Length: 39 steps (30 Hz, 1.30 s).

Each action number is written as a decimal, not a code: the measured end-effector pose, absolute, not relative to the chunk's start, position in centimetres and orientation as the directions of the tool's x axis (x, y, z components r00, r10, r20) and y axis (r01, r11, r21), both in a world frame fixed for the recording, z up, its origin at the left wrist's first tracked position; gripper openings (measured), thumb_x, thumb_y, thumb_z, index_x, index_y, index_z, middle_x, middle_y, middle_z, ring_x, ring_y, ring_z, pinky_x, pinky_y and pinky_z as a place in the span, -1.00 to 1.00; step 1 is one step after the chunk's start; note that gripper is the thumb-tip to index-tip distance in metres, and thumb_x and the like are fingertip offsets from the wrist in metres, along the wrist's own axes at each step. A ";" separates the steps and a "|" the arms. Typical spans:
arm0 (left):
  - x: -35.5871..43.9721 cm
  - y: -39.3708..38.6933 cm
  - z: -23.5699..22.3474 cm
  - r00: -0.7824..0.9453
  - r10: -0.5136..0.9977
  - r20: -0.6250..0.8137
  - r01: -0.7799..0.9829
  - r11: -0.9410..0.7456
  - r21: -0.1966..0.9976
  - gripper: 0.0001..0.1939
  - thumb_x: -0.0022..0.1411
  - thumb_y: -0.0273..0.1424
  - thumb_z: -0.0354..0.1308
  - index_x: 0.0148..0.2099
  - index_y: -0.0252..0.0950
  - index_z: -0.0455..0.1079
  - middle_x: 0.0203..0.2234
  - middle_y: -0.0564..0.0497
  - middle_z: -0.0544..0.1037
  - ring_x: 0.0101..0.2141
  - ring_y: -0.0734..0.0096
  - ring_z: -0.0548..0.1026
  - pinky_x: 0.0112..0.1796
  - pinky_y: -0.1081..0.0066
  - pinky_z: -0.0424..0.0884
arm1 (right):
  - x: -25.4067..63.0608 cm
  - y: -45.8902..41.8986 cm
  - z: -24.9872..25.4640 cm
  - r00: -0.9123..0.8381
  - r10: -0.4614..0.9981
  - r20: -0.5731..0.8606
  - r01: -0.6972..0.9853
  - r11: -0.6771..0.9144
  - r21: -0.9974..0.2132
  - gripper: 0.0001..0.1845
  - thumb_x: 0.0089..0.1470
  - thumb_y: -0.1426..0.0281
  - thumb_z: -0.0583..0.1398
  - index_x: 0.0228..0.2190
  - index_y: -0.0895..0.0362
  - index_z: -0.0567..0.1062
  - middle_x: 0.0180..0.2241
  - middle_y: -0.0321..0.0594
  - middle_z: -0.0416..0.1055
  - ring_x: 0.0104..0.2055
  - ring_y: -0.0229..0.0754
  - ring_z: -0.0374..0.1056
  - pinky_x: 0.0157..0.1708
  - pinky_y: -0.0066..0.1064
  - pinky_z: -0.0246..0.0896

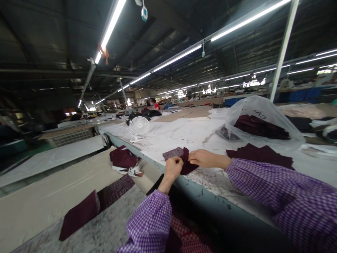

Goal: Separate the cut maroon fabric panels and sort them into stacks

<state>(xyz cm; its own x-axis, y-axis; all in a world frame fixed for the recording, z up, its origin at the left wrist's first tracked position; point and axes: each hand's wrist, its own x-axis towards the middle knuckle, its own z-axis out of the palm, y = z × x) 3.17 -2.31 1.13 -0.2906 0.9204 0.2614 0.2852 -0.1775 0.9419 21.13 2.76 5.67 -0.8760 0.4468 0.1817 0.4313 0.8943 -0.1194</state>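
Both my hands meet at the near edge of a long white table (184, 135). My left hand (172, 169) is closed in a pinch on a small maroon fabric piece (187, 163). My right hand (204, 159) grips the same piece from the right, fingers pressed together. A patterned, lighter cut piece (172, 153) lies flat just behind my left hand. To the right of my right forearm lies a stack of maroon pieces (259, 155). Both sleeves are purple checked.
A clear plastic bag (263, 117) with more maroon pieces stands behind the stack. A small white fan (139, 126) stands farther back. Maroon pieces (123, 159) and patterned pieces (116, 191) lie on the lower table at left. A person in red sits far back.
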 end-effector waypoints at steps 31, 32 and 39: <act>5.3 -6.3 4.3 0.102 0.833 0.544 0.758 -0.419 0.499 -0.76 0.22 -0.35 0.05 -0.11 -0.31 0.42 -0.18 -0.08 0.52 -0.13 0.25 0.42 -0.06 0.28 0.31 | 25.5 0.6 5.9 -0.734 0.678 0.030 0.435 0.504 -0.746 -0.35 -0.14 0.33 0.22 0.06 0.12 0.32 -0.05 -0.19 0.42 -0.02 -0.06 0.32 0.03 -0.22 0.17; 5.6 -5.7 4.5 0.110 0.850 0.515 0.774 -0.398 0.492 -0.74 0.22 -0.33 0.06 -0.08 -0.30 0.42 -0.18 -0.07 0.52 -0.13 0.24 0.42 -0.06 0.27 0.31 | 25.5 0.5 5.9 -0.746 0.666 0.028 0.424 0.506 -0.751 -0.35 -0.14 0.34 0.22 0.06 0.12 0.31 -0.03 -0.19 0.41 -0.01 -0.07 0.31 0.03 -0.24 0.16; 9.3 -2.6 3.4 0.215 0.916 0.338 0.816 -0.359 0.454 -0.82 0.17 -0.42 0.11 -0.20 -0.19 0.52 -0.30 0.01 0.55 -0.22 0.30 0.46 -0.15 0.36 0.35 | 27.3 1.3 5.6 -0.626 0.779 0.038 0.655 0.552 -0.516 -0.38 -0.10 0.36 0.18 0.06 0.22 0.32 -0.25 -0.12 0.51 -0.17 -0.05 0.40 -0.16 -0.29 0.24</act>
